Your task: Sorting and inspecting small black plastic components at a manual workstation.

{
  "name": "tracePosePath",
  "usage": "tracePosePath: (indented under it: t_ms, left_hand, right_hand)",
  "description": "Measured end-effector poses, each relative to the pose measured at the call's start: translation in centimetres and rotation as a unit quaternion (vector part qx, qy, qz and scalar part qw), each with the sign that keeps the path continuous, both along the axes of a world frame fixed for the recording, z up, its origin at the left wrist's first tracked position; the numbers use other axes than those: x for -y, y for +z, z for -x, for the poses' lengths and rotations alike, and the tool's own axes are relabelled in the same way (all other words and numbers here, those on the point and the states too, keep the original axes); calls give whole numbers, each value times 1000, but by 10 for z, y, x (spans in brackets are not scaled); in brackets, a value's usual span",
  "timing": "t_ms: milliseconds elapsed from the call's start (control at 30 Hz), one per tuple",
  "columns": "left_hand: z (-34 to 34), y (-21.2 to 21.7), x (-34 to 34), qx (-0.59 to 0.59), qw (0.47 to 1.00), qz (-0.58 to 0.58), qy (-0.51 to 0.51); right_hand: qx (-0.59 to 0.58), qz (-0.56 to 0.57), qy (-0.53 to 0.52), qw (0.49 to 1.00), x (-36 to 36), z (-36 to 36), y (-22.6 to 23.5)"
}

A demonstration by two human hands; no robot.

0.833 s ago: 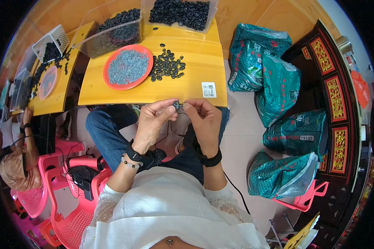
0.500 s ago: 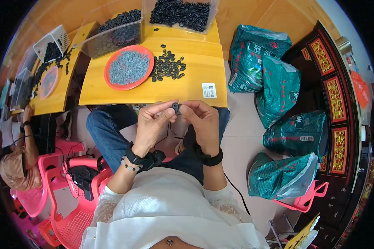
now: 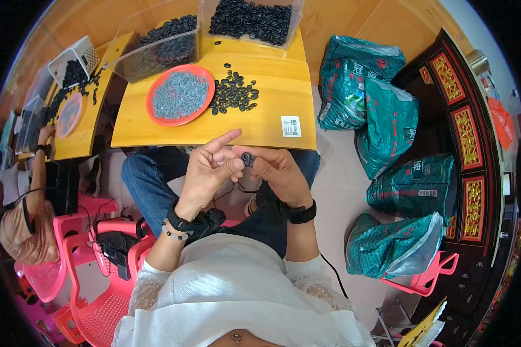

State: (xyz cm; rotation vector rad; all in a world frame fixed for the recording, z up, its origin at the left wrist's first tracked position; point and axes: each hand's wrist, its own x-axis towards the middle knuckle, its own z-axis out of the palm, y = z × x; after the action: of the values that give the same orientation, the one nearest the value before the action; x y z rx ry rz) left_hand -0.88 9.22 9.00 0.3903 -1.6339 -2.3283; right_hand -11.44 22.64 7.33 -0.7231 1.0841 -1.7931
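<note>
Just beyond my lap, below the table's near edge, a small black oval plastic part [image 3: 247,159] sits between my two hands. My right hand [image 3: 282,175] pinches it between thumb and forefinger. The thumb of my left hand [image 3: 207,172] presses on its left side; the forefinger sticks out away from it, and the other fingers are curled. On the table lies a loose heap of similar black parts [image 3: 234,93]. Beside them, a red-orange plate [image 3: 150,104] holds many slender grey metal pieces, too small to make out exactly.
Clear bins of black parts [image 3: 171,49] [image 3: 251,22] stand at the back of the yellow table [image 3: 260,136]. A white label [image 3: 291,126] lies near its right corner. Green sacks [image 3: 390,124] stand on the right. At left, a person [image 3: 29,225] works at another table.
Both hands have come slightly nearer to me with the black part. My left forefinger has lifted off it and stretched out. At left, the other person's hand has moved toward their plate.
</note>
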Motion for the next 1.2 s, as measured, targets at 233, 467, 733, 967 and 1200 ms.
tracePosePath:
  t_ms: [233, 467, 733, 967, 1200]
  left_hand:
    - [-3, 7, -1, 17, 1000, 6, -14]
    - [-4, 4, -4, 7, 1000, -7, 21]
    - [-4, 4, -3, 18, 999, -14, 32]
    - [0, 0, 3, 34, 999, -10, 22]
    - [9, -16, 20, 45, 990, -129, 26]
  right_hand:
    - [16, 34, -9, 999, 1, -4, -8]
    - [-25, 79, -53, 995, 9, -10, -2]
    - [-56, 37, -79, 995, 10, -10, -8]
    - [-24, 20, -97, 995, 14, -15, -5]
    - [-97, -101, -156, 978, 11, -1, 7]
